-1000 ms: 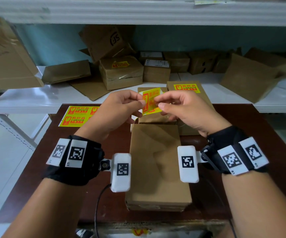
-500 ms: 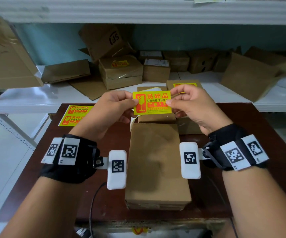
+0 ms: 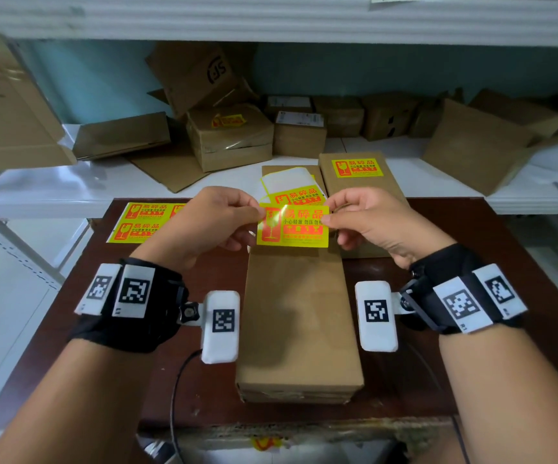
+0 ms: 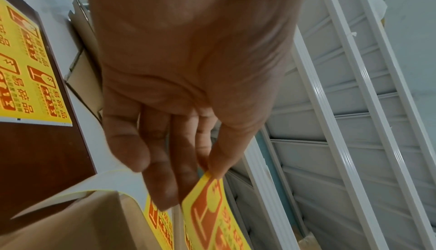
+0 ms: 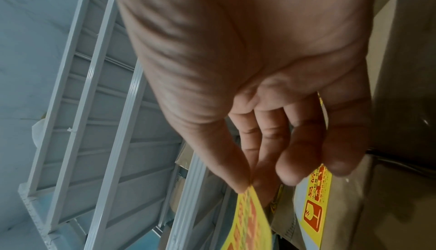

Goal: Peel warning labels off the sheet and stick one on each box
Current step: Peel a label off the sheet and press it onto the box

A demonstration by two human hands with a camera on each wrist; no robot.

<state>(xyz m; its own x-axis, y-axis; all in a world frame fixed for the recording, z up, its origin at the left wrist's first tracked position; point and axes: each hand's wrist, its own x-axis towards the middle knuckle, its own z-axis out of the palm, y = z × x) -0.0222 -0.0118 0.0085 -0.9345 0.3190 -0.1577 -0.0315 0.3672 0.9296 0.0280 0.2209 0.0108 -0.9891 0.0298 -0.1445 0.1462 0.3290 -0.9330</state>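
A peeled yellow-and-orange warning label hangs flat between my hands above the far end of a plain brown box. My left hand pinches its left edge with thumb and fingers. My right hand pinches its right edge. Just beyond lies the part-used label sheet, its backing bare at the top, on a second box. A third box to the right carries a stuck label. Another full label sheet lies at the table's left.
The dark wooden table holds the boxes. Behind it a white shelf carries several cardboard boxes, one of them with a label on top. A cable runs down at the table's front edge.
The label has been turned from edge-on to face-up and spread between both hands, then lowered toward the near box. The backing sheet now lies on the box behind.
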